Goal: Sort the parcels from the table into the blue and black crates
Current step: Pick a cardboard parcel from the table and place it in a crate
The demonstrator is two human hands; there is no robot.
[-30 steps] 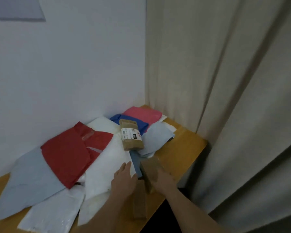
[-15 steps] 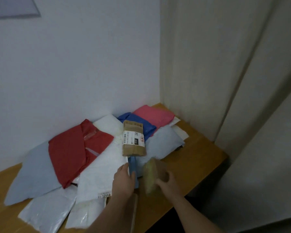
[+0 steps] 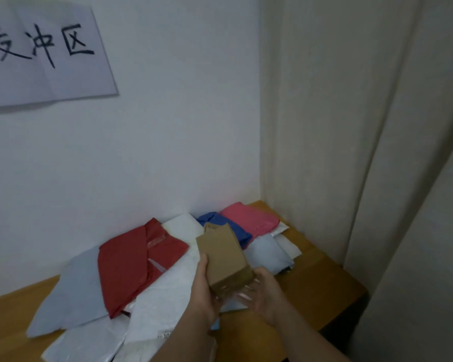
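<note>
Up close, both hands gripping brown parcel, mailer bags heaped on table

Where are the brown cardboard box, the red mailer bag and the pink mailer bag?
brown cardboard box [image 3: 224, 254]: head view, middle of its broad top face.
red mailer bag [image 3: 131, 265]: head view, middle of its flat surface.
pink mailer bag [image 3: 249, 218]: head view, centre of its top.

Brown cardboard parcel tilted above red, white, grey, blue, pink mailers on table
</note>
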